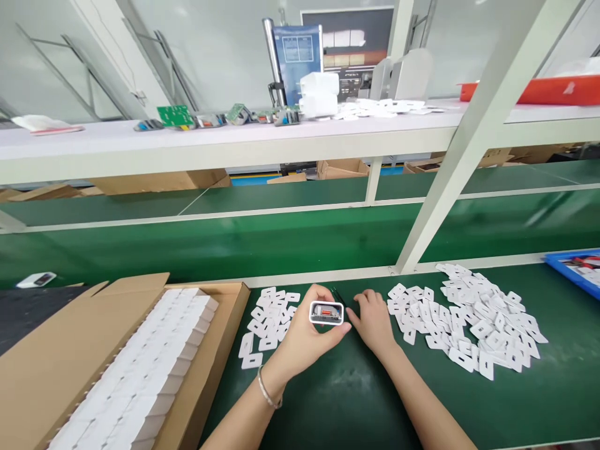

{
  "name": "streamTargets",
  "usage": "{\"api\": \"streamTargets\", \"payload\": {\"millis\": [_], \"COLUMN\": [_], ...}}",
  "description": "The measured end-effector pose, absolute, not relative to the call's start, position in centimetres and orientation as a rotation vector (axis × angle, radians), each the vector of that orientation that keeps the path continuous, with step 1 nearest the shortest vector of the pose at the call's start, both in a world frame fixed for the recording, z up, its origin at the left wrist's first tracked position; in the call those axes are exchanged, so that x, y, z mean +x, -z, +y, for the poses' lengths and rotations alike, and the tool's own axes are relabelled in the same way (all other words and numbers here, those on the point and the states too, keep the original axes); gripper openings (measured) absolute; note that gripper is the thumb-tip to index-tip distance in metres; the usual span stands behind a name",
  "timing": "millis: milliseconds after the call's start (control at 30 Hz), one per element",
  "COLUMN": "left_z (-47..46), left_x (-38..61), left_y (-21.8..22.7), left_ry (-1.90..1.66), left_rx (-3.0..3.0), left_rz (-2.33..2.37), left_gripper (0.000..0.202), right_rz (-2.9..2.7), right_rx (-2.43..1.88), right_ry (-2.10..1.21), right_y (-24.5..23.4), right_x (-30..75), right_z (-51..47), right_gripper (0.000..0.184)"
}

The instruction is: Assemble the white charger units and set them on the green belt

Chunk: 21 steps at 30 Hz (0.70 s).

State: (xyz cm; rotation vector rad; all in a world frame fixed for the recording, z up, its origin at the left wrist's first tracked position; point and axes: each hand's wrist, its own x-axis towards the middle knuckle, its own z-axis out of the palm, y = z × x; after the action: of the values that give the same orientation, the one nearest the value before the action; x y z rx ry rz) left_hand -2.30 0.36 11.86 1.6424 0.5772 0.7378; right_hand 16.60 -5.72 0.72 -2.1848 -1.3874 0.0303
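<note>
My left hand (pixel 300 345) is closed around a small white plastic housing (pixel 327 322). The housing's open end faces me, showing electronic parts with a red piece inside. Beside it, my right hand (pixel 375 328) rests low over the green table with its fingers apart, holding nothing that I can see. Dark, thin tweezers (pixel 336 296) lie between the two hands, close to my right fingertips. Flat white cover plates with slots form a small pile (pixel 269 319) left of my left hand. A larger pile of the same plates (pixel 482 322) spreads out right of my right hand.
An open cardboard box (pixel 234 312) at the left holds rows of white housings (pixel 154 369). At the far right is a blue tray (pixel 569 270). A slanted white post (pixel 445 194) rises behind the plates. The shelf (pixel 225 145) carries green circuit boards (pixel 175 116) and a red bin (pixel 562 91).
</note>
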Motion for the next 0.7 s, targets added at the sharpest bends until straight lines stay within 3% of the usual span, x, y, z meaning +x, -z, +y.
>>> {"api": "streamTargets", "payload": {"millis": [67, 200, 300, 400, 500, 700], "left_z": [0.5, 0.8, 1.5, 2.5, 3.3, 4.3], "left_x": [-1.7, -1.5, -2.5, -3.4, -3.7, -3.7], "left_y": [-12.8, -13.8, -14.2, -14.8, -15.5, -15.7], "left_ry": [-0.818, -0.952, -0.972, -0.935, -0.939, -1.098], "left_rx": [1.671, 1.773, 1.818, 1.786, 1.831, 1.92], "left_rz": [0.586, 0.612, 0.6, 0.57, 0.595, 0.62], "left_gripper": [0.041, 0.041, 0.04, 0.039, 0.038, 0.029], "right_rz": [-1.375, -1.345, -1.339, -1.16, -0.831, -0.723], "right_rx": [-2.15, -2.008, -1.829, -1.465, -1.109, -1.053], "right_ry": [-0.089, -0.241, -0.329, -0.381, -0.362, -0.342], "right_y": [-1.3, -3.0, -5.9, -10.1, -13.7, -15.9], "right_x": [15.6, 15.4, 16.3, 16.6, 16.4, 15.2], "right_z": [-3.3, -0.1, 0.1, -0.9, -2.4, -4.3], "right_gripper": [0.005, 0.023, 0.009, 0.02, 0.017, 0.023]}}
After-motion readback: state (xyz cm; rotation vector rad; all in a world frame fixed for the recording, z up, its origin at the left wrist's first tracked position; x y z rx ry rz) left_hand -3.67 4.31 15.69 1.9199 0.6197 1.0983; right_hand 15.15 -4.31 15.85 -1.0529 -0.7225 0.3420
